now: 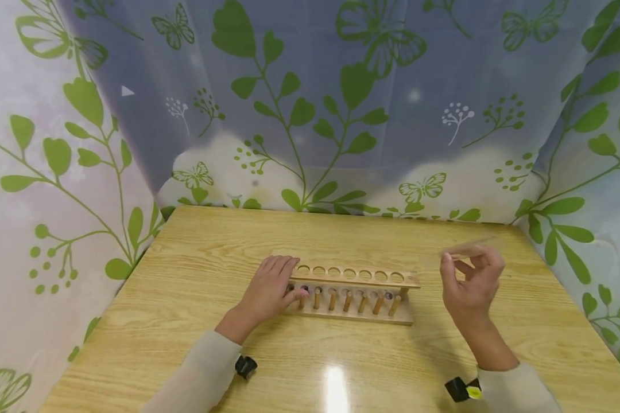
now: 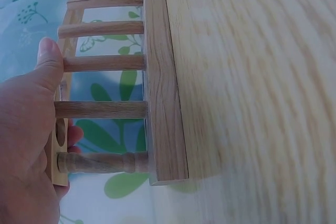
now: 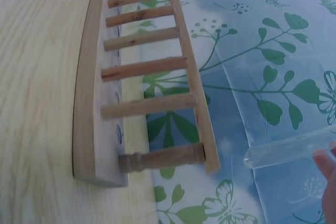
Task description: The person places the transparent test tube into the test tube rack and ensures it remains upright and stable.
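A wooden test tube rack (image 1: 361, 316) stands on the table, with a row of round holes in its top rail and a row of upright pegs in front. My left hand (image 1: 268, 287) grips the rack's left end. In the left wrist view the thumb (image 2: 48, 59) lies along the top rail, with fingertips showing on its other side. To the right of the rack, my right hand (image 1: 472, 281) is raised, pinching a clear glass test tube (image 3: 289, 148). That tube looks faint and blurred in the head view; its closed end points toward the rack in the right wrist view.
The wood-grain table (image 1: 227, 235) reaches back to a curtain (image 1: 310, 143) printed with leaves and butterflies, which also hangs at both sides. A small black device (image 1: 245, 366) sits at the left wrist, and another black device (image 1: 457, 389) at the right.
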`<state>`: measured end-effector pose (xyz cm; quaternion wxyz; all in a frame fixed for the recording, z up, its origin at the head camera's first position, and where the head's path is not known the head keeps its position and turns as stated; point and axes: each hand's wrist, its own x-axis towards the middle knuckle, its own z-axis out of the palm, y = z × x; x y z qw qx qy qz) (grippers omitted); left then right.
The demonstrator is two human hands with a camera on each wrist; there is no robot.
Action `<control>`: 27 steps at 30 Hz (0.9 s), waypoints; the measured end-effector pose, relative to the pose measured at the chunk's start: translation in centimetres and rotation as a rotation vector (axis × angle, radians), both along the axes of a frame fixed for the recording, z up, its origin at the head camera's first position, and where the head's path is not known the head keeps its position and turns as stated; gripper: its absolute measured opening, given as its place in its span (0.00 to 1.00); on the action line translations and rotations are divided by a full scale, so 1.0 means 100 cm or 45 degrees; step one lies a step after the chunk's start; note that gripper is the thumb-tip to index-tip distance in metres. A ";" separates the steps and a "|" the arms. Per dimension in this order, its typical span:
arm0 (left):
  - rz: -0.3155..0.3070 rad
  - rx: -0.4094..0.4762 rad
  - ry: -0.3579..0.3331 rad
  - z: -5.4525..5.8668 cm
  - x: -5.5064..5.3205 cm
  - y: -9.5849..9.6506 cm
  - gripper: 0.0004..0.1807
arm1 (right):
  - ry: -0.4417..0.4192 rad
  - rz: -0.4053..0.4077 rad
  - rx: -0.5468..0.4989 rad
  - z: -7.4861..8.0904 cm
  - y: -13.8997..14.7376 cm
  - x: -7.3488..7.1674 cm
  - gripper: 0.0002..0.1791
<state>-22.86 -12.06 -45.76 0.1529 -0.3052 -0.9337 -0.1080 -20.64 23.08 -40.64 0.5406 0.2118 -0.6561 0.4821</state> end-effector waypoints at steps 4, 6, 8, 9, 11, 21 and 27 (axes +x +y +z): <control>-0.009 -0.001 0.009 0.000 -0.002 -0.001 0.44 | 0.113 0.104 -0.087 0.007 -0.009 -0.001 0.18; -0.013 0.001 0.012 0.000 -0.002 -0.001 0.44 | 0.152 0.139 -0.130 0.009 -0.013 -0.002 0.18; -0.018 0.005 0.011 0.001 -0.002 -0.001 0.45 | 0.181 0.189 -0.167 0.010 -0.015 -0.003 0.18; -0.018 0.005 0.010 0.001 -0.002 -0.001 0.44 | 0.185 0.206 -0.174 0.010 -0.015 -0.004 0.18; -0.017 0.009 0.007 0.001 -0.001 0.000 0.43 | 0.176 0.241 -0.178 0.009 -0.015 -0.005 0.18; 0.001 0.020 -0.009 0.001 0.000 0.001 0.40 | -0.123 0.152 0.024 0.003 -0.012 -0.005 0.21; 0.003 0.014 -0.006 0.000 0.000 0.000 0.40 | -0.204 0.111 0.117 0.000 -0.014 -0.006 0.23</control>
